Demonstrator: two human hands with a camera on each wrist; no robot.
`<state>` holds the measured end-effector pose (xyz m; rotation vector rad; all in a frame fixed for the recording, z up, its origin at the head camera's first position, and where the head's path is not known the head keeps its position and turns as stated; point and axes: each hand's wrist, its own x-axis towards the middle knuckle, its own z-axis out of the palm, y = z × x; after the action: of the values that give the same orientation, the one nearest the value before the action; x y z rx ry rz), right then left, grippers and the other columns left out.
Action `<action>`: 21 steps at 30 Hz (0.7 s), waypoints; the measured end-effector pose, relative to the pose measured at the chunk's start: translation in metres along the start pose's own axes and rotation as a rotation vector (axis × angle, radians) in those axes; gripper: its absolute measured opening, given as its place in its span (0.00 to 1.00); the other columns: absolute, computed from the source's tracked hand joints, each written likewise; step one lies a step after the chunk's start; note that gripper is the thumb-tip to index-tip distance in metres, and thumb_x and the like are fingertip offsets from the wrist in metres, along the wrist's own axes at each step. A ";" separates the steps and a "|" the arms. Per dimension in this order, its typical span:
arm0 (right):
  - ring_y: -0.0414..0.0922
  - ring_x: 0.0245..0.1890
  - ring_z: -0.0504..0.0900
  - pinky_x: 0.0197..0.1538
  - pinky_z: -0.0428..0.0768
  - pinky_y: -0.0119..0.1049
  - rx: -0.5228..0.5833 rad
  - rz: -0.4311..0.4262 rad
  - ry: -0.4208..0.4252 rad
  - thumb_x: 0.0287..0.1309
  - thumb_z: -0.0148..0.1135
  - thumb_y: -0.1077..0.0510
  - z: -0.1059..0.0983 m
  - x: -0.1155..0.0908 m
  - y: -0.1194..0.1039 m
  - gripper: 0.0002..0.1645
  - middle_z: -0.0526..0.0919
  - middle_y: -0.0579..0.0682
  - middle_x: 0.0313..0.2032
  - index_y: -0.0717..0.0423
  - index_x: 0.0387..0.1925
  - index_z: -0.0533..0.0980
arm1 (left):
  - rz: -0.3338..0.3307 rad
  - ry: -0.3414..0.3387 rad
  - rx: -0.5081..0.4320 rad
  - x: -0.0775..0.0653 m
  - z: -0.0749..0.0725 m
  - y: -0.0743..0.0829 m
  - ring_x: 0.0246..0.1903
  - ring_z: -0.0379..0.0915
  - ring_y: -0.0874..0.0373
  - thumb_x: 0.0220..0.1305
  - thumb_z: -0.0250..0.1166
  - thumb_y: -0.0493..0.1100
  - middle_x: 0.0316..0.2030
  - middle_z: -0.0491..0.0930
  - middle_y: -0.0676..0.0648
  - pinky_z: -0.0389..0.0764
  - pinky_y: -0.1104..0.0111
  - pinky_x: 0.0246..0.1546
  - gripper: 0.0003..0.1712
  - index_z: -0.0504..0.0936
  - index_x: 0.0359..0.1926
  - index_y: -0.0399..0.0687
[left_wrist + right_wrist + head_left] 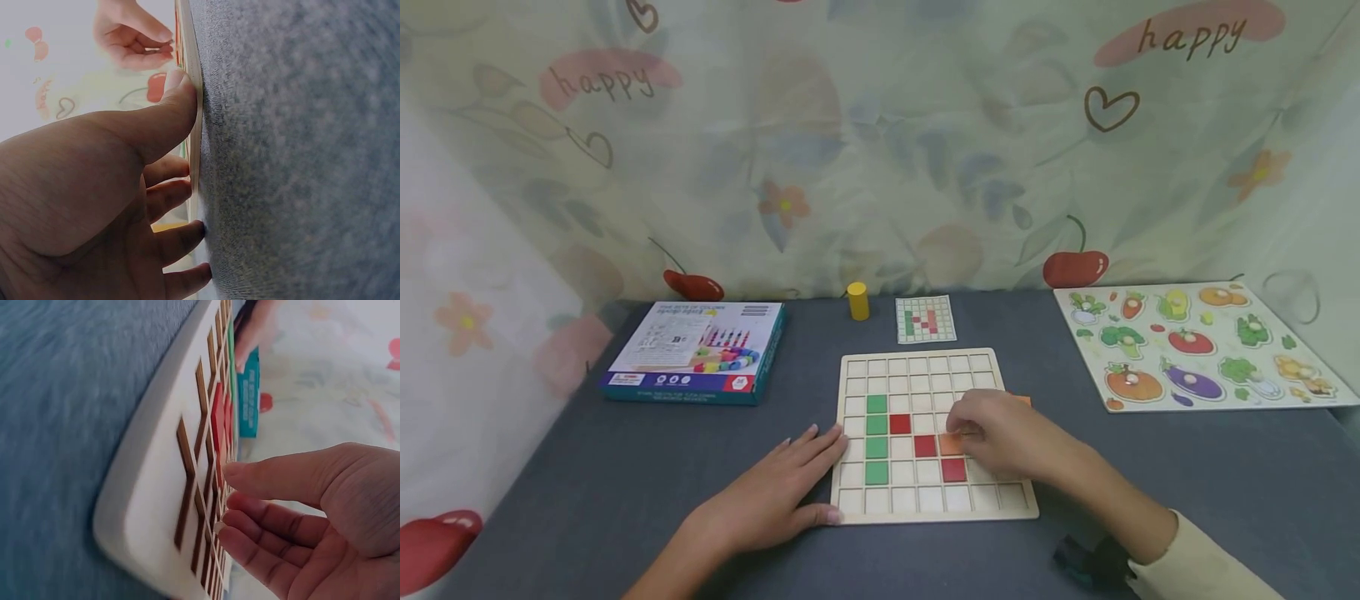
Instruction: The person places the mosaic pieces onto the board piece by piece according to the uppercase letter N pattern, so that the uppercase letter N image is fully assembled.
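Observation:
A square wooden grid board (897, 505) lies on the table, with green tiles (877, 426) in one column and red tiles (953, 471) stepping down diagonally. My right hand (1000, 433) is over the board's right half, fingers bent. Its thumb and fingertips are at an orange tile (951, 445) that sits beside a red one. In the right wrist view, thumb and fingers (275, 531) stand apart, with no piece visible between them. My left hand (775, 492) rests against the board's left edge, fingers extended, its thumb at the near left corner.
A small pattern card (927, 320) and a yellow cylinder (858, 301) stand behind the board. A boxed set (692, 353) lies at left, a vegetable picture board (1195, 350) at right. More orange (1022, 401) shows past the right hand. A dark object (1093, 562) is near the right sleeve.

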<state>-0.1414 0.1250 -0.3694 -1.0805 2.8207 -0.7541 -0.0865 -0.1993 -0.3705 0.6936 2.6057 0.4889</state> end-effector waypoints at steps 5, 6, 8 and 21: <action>0.39 0.34 0.76 0.42 0.79 0.41 -0.003 0.095 -0.006 0.52 0.70 0.67 -0.013 -0.011 0.008 0.10 0.80 0.38 0.32 0.50 0.35 0.84 | -0.009 -0.009 0.003 0.001 -0.001 0.001 0.76 0.42 0.45 0.62 0.61 0.70 0.78 0.51 0.53 0.51 0.42 0.70 0.52 0.53 0.80 0.58; 0.39 0.34 0.76 0.41 0.79 0.41 0.007 0.099 -0.009 0.52 0.71 0.67 -0.016 -0.014 0.010 0.10 0.80 0.38 0.32 0.50 0.35 0.84 | -0.011 -0.011 0.003 0.001 -0.001 0.001 0.76 0.42 0.45 0.62 0.61 0.70 0.78 0.51 0.53 0.51 0.42 0.71 0.52 0.53 0.80 0.58; 0.39 0.33 0.75 0.39 0.78 0.39 0.010 0.105 -0.011 0.52 0.72 0.65 -0.022 -0.022 0.016 0.10 0.79 0.38 0.31 0.51 0.35 0.83 | -0.011 -0.012 0.005 0.002 -0.001 0.001 0.76 0.42 0.45 0.62 0.61 0.70 0.78 0.51 0.53 0.51 0.42 0.71 0.52 0.53 0.80 0.58; 0.37 0.30 0.72 0.35 0.75 0.36 -0.039 0.196 -0.085 0.49 0.78 0.60 -0.036 -0.063 0.038 0.12 0.75 0.36 0.29 0.45 0.33 0.82 | -0.002 -0.004 0.008 0.001 0.000 0.001 0.76 0.43 0.44 0.62 0.62 0.69 0.78 0.52 0.52 0.51 0.42 0.70 0.52 0.54 0.80 0.56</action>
<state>-0.1242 0.2051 -0.3642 -0.8033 2.8251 -0.6234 -0.0872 -0.1978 -0.3707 0.6944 2.6060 0.4758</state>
